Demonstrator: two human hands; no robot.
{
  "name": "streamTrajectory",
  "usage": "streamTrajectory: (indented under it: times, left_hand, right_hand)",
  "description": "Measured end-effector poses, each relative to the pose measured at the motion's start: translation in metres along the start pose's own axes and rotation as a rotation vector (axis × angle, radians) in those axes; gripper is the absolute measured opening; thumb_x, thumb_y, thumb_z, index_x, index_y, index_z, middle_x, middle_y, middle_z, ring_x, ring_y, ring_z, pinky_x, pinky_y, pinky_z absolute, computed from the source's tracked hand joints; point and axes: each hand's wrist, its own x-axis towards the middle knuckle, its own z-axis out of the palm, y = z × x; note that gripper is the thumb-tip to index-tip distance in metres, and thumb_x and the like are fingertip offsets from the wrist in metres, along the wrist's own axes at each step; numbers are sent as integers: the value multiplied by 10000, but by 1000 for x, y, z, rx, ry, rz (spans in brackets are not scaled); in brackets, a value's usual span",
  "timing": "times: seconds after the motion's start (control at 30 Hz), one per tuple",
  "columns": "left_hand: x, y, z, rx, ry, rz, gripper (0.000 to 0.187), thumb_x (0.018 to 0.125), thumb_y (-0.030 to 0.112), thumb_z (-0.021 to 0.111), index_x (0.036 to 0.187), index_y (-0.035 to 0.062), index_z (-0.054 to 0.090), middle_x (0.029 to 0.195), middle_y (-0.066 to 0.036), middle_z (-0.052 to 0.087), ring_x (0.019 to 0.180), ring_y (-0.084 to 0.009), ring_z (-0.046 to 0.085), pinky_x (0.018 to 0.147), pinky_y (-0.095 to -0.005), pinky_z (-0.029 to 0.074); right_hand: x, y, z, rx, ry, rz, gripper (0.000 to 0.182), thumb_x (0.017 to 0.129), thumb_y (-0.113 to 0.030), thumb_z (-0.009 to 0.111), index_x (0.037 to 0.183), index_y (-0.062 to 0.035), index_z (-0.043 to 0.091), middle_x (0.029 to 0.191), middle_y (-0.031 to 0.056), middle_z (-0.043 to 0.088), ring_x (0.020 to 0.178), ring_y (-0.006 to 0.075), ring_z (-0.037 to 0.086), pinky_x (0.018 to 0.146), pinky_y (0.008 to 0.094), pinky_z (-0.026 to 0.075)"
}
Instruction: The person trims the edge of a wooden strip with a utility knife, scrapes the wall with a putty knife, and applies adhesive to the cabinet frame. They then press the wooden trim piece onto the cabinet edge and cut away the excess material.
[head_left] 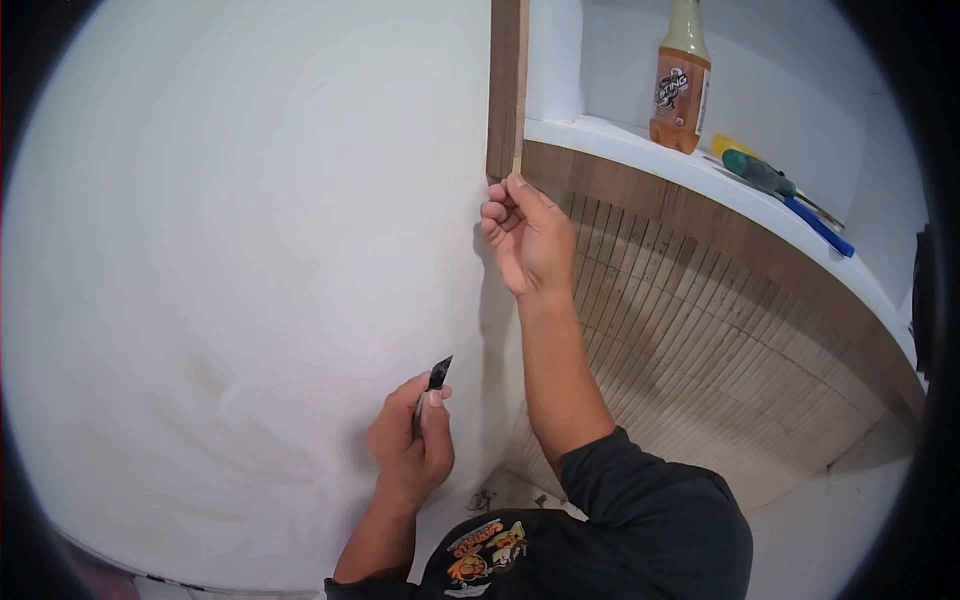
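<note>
A white wall (230, 250) fills the view. Near, the left hand (412, 450) grips a cutter blade (434, 385); higher, the right hand (525, 235) pinches the lower end of a wooden trim strip (507, 85). Farther, a bottle (681, 85) and screwdrivers (785, 195) stand on the shelf (620, 145).
</note>
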Motion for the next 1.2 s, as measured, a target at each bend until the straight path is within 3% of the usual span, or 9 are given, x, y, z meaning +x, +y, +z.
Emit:
streamTrajectory:
  times: [0.2, 0.3, 0.33, 0.43, 0.53, 0.63, 0.73, 0.83, 1.2]
  left_hand:
    - [-12, -14, -8, -48, -15, 28, 167, 1006, 19, 568, 1157, -47, 597, 884, -109, 736, 662, -80, 627, 607, -235, 517]
    - [-15, -17, -12, -40, -34, -12, 205, 930, -15, 619, 1132, -45, 632, 889, -156, 753, 741, -219, 741, 662, -305, 579]
    - [-15, -18, -12, -46, -41, 0, 191, 954, -5, 602, 1138, -51, 619, 884, -145, 747, 715, -177, 705, 646, -283, 559]
    - [-18, -20, -16, -69, -53, 19, 170, 1001, 14, 569, 1150, -66, 591, 874, -126, 734, 663, -97, 634, 613, -240, 520]
    - [-22, -20, -18, -93, -58, 10, 173, 998, 9, 572, 1149, -73, 588, 876, -136, 732, 668, -101, 636, 616, -242, 521]
    - [-24, -21, -19, -124, -77, 11, 181, 996, 8, 576, 1157, -75, 588, 885, -141, 731, 675, -103, 636, 617, -243, 521]
    - [-27, -20, -22, -169, -88, 6, 190, 995, 11, 579, 1164, -74, 592, 894, -142, 731, 679, -103, 636, 619, -242, 519]
    - [-27, -14, -27, -217, -81, -13, 188, 988, 10, 585, 1157, -70, 605, 897, -136, 732, 679, -102, 637, 624, -242, 522]
    - [-26, -11, -29, -281, -59, -29, 183, 974, 13, 595, 1138, -66, 622, 875, -135, 736, 667, -117, 654, 631, -258, 545]
  right_hand:
    - [5, -1, -3, 48, -41, 0, 121, 986, -148, 657, 996, -27, 656, 894, 76, 686, 754, 153, 660, 671, 287, 550]
    - [5, 2, -9, 57, -34, -1, 112, 979, -130, 662, 1012, -24, 656, 914, 78, 695, 752, 152, 658, 682, 283, 547]
    - [4, 3, -11, 57, -34, -1, 112, 977, -123, 665, 1021, -20, 656, 926, 80, 700, 753, 151, 657, 687, 280, 547]
    - [-16, 6, -12, -379, 60, -78, 188, 974, -121, 676, 1090, 25, 659, 964, 83, 713, 778, 123, 648, 731, 268, 544]
    - [-23, 19, -22, -728, 56, -490, 350, 975, -138, 689, 1259, 61, 641, 982, 79, 719, 790, 92, 631, 741, 256, 534]
    - [-23, 15, -13, -885, 42, -648, 471, 999, -117, 650, 1427, 48, 541, 980, 61, 719, 790, 85, 642, 703, 239, 534]
    - [-20, 17, -7, -1051, 22, -571, 549, 1001, -115, 642, 1505, 9, 466, 971, 61, 715, 722, 72, 617, 670, 224, 521]
    - [-18, 22, -17, -1241, -5, -731, 558, 999, -113, 636, 1519, -14, 460, 939, 56, 705, 690, 70, 600, 655, 228, 514]
    - [-14, -10, 4, -1211, -83, -529, 693, 973, -81, 628, 1600, -86, 332, 835, 27, 658, 700, 74, 581, 647, 246, 511]
